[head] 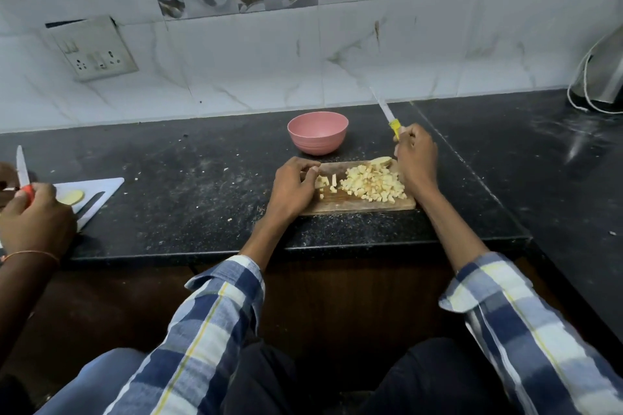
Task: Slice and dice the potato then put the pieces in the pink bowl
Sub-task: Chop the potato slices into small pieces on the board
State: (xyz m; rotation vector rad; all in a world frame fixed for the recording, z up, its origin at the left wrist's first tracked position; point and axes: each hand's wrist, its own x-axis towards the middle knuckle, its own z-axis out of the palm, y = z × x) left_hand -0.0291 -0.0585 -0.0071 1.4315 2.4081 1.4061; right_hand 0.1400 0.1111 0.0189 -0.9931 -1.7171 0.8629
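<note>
A wooden cutting board (pixel 357 206) lies on the black counter with a heap of diced potato (pixel 372 185) on it. A few potato strips (pixel 325 181) lie at the board's left end, and one larger slice (pixel 381 161) sits at its far edge. My left hand (pixel 294 186) rests on the board's left end, fingers curled beside the strips. My right hand (pixel 415 158) grips a yellow-handled knife (pixel 387 116), blade pointing up and away. The pink bowl (pixel 317 132) stands empty just behind the board.
At the far left another person's hand (pixel 33 216) holds a red-handled knife (pixel 22 173) over a white cutting board (pixel 101 194) with a potato slice (pixel 70 196). A metal appliance with a white cord (pixel 598 77) stands at the back right. The counter's front edge runs close below the wooden board.
</note>
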